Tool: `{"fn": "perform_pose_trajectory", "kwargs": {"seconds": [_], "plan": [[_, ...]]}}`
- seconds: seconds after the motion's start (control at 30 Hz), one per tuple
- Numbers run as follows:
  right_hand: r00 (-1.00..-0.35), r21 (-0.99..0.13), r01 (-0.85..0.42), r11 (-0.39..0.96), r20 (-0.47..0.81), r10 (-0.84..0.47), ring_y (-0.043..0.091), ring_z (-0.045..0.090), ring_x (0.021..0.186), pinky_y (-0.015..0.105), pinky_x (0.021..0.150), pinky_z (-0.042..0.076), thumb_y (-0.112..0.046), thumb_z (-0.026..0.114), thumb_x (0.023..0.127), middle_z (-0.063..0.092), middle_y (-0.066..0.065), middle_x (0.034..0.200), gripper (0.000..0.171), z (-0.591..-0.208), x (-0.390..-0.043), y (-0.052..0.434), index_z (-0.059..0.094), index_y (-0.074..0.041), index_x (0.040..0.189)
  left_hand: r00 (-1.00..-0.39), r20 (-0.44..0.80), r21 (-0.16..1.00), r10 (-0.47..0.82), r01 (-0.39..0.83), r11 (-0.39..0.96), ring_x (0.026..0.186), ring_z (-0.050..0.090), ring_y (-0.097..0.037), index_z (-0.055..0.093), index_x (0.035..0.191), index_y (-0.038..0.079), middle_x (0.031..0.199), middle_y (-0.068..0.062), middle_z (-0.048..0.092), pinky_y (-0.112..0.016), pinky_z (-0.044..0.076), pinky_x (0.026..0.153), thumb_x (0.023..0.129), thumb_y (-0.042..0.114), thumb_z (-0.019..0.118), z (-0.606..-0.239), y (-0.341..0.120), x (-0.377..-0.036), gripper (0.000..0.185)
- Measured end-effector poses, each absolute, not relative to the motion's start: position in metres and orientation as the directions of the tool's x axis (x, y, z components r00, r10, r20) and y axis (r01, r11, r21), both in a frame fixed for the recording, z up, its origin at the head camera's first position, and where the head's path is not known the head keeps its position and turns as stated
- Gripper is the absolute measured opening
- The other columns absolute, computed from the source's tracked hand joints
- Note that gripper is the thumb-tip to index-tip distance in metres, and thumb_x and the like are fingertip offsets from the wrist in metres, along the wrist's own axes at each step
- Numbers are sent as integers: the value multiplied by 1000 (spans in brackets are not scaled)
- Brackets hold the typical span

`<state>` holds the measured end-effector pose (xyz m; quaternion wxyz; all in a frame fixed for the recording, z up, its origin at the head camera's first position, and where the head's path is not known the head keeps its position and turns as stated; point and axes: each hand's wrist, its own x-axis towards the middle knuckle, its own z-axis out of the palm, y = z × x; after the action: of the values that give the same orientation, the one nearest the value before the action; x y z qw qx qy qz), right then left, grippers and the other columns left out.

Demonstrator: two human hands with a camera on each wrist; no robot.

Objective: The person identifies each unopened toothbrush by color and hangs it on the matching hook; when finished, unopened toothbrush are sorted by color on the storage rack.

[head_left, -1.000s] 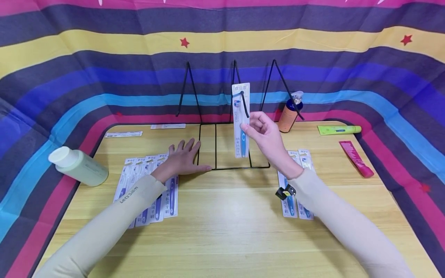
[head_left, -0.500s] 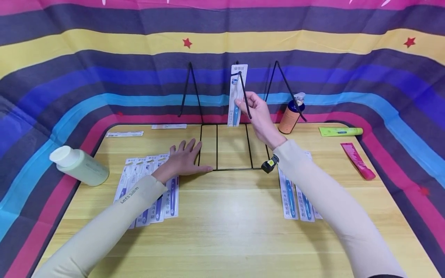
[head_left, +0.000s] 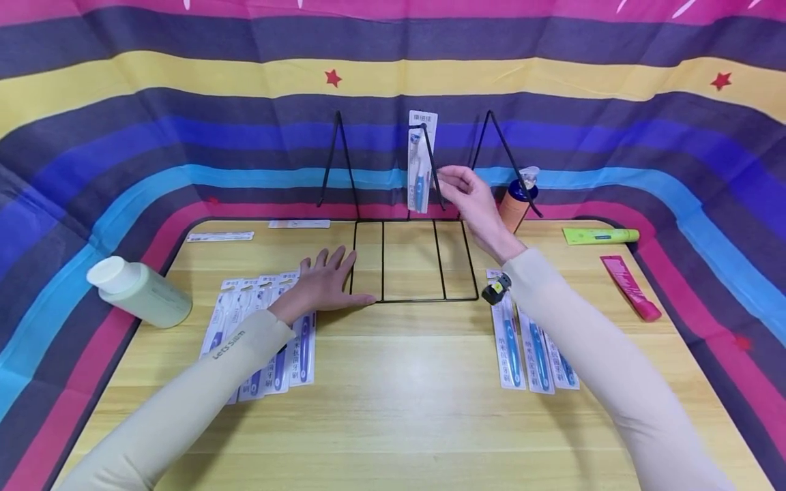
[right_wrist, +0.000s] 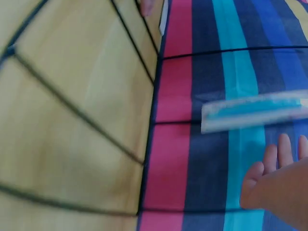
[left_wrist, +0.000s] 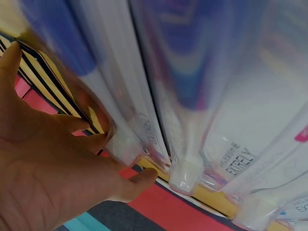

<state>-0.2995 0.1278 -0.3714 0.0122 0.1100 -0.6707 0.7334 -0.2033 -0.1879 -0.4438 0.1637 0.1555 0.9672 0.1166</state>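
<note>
A blue toothbrush in its blister pack (head_left: 417,181) hangs upright on the middle hook of a black wire rack (head_left: 417,301). Just right of the pack is my right hand (head_left: 477,203), fingers loosely bent; the right wrist view shows a gap between these fingers and the pack (right_wrist: 250,114). My left hand (head_left: 321,281) lies spread at the rack's left front corner, holding nothing. Beneath its wrist, several packaged purple toothbrushes (head_left: 303,351) lie in an overlapping row, large in the left wrist view. Packaged blue toothbrushes (head_left: 510,354) lie below my right forearm, partly covered by the sleeve.
At the left, a pale green bottle (head_left: 147,294) with a white cap lies tilted. An orange pump bottle (head_left: 512,210) stands behind the rack's right side. Green (head_left: 598,236) and pink tubes (head_left: 628,286) lie at right. Thin white packs (head_left: 299,224) lie at the back. Striped cloth surrounds the table.
My right hand has lifted the toothbrush pack, moved it back on the middle hook, then let go and drawn away to the right. The left hand has stayed put.
</note>
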Motion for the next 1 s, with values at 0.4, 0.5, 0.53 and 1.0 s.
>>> {"fn": "perform_pose_trajectory", "kwargs": {"seconds": [0.4,0.5,0.53,1.0], "plan": [[-986,-989,-144,-32,146,-82,16,66,122,24,99,51,-16,76,106,74,2,131,31,-397,-234,228,71,-4,134,-900,-271,264,342,273,925,162,8,-55,16,176,10,180,-21,10,-79,4,121,91,87,59,-444,-188,-205,122],[-992,-993,-113,29,111,-67,14,65,119,20,96,52,-18,76,106,73,1,132,33,-405,-213,254,71,-6,136,-900,-265,275,346,274,922,161,9,-56,18,175,9,180,-22,11,-80,4,120,91,86,60,-445,-187,-205,122],[-994,-994,-95,48,93,-58,13,66,117,19,95,52,-19,76,106,73,1,131,34,-408,-205,263,70,-5,137,-900,-265,278,347,274,921,161,9,-56,18,175,9,180,-22,11,-80,4,120,91,86,60,-445,-187,-205,122],[-984,-767,162,621,-171,46,13,62,97,19,76,54,-35,73,107,68,22,125,68,-455,-127,335,54,12,151,-898,-270,275,347,273,922,161,8,-56,16,176,10,180,-22,9,-80,4,121,91,87,58,-446,-188,-204,122]]}}
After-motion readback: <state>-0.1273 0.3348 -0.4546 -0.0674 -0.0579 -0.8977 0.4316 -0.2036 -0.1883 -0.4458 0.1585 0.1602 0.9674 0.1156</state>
